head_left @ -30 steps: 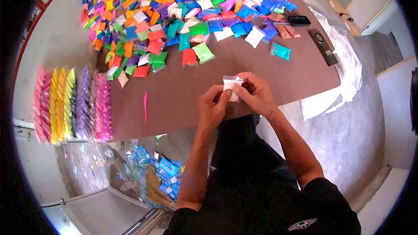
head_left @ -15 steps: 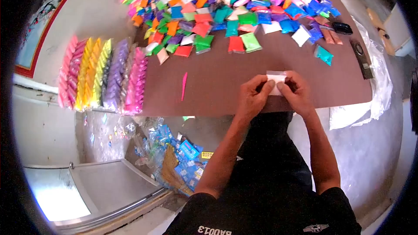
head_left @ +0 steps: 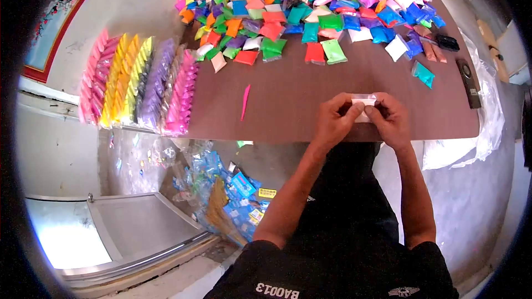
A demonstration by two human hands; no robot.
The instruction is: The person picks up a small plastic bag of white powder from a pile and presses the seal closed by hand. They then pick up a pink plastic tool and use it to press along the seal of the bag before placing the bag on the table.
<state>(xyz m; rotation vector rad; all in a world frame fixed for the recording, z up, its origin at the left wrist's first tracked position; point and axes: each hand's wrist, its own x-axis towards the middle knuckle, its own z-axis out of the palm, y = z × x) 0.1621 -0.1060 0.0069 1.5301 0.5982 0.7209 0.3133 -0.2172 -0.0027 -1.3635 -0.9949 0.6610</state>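
Observation:
Between my two hands is a small white packet with a clear edge on top, held just above the brown table near its front edge. My left hand pinches the packet's left side, thumb on its face. The right side is pinched by my right hand, and the two thumbs nearly meet. A teal packet lies beyond my right hand. To the left, a pink pointed tool rests on the brown table.
A large heap of coloured packets covers the table's far side. Rows of packed coloured bags stand at the left. A black object and a dark remote-like item lie at the right. Plastic litter is on the floor.
The whole view has shifted, so the table things appear farther right. The white packet is still in both hands and now looks folded or tilted, with less of its face showing.

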